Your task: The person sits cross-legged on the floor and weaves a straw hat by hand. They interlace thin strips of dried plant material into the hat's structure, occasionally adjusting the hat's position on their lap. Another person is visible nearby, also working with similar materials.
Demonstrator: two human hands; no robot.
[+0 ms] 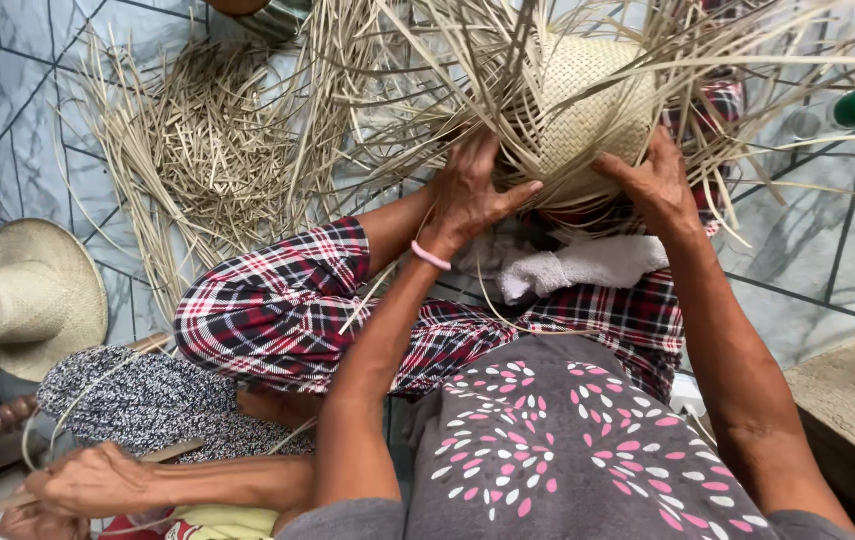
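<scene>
While seated on the tiled floor, the person has a half-woven straw hat on the lap, loose strands fanning out all round. Straw pile lies upper left; finished straw hat far left. Left hand is pressed to the weave's lower edge, fingers curled on strands. Right hand cups the crown's right side, fingers partly closed. White cloth sits under the hat.

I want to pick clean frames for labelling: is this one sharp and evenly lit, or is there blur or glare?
Head view: soft, even daylight, no hard shadows or glare; left hand, right hand and woven hat fairly sharp; loose straw strands at the top slightly smeared; wide-angle bending at the edges.
</scene>
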